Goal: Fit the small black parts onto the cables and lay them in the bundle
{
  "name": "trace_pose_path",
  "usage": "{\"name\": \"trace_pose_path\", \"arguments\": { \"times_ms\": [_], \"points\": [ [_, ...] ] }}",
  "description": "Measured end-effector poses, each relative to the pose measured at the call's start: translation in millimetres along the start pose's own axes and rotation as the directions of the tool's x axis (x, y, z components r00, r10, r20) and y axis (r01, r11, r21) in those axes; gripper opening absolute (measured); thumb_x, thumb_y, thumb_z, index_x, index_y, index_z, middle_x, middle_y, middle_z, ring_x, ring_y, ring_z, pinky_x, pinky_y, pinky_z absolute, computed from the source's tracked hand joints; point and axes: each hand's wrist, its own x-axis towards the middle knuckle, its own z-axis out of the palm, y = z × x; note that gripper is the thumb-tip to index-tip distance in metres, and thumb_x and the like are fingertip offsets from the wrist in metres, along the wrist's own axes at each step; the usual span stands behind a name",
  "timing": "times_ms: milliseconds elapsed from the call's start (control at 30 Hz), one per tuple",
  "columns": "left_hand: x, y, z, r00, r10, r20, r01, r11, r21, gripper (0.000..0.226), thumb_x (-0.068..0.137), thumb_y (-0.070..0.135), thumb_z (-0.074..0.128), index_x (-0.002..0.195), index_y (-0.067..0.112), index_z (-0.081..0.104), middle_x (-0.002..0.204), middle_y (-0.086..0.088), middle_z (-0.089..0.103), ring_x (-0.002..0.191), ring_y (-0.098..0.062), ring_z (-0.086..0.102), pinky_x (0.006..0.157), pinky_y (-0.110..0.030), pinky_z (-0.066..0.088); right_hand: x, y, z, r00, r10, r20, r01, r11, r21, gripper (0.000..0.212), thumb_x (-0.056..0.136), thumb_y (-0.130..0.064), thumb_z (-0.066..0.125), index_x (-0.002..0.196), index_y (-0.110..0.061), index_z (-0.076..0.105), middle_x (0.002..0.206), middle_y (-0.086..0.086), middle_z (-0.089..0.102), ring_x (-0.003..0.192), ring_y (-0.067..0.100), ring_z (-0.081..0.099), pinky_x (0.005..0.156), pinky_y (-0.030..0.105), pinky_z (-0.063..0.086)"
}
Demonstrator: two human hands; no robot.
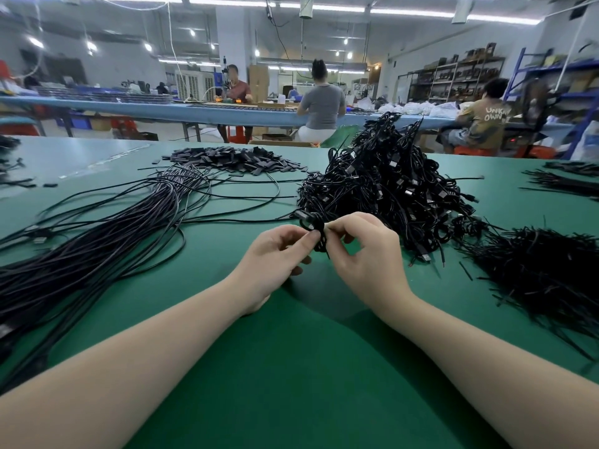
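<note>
My left hand (275,257) and my right hand (366,251) meet over the middle of the green table (291,351). Between their fingertips they pinch a small coiled black cable (317,233), still tied in a loop. Its end runs back into the tall heap of coiled black cables (389,183) just behind my right hand. A flat pile of small black parts (240,162) lies at the back centre. A long bundle of straightened cables (107,241) fans out across the table on the left.
A spread of thin black ties (544,273) covers the table at the right. More cable ends (564,179) lie at the far right edge. Behind the table, several people sit at a long blue bench (146,108).
</note>
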Motion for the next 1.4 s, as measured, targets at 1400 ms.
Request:
{"name": "trace_pose_path", "arguments": {
  "times_ms": [1400],
  "points": [
    [44,44,-107,0.976,0.091,-0.197,0.130,0.480,0.868,0.027,0.090,0.010,0.046,0.111,0.020,0.060,0.110,-0.004,0.057,0.091,-0.016,0.058,0.075,-0.029,0.046,-6,-4,32,0.722,0.391,0.571,-0.166,0.899,-0.405,0.032,0.095,-0.039,0.044,0.112,-0.021,0.063,0.108,-0.002,0.062,0.108,0.021,0.054,0.086,0.034,0.047]
  ]
}}
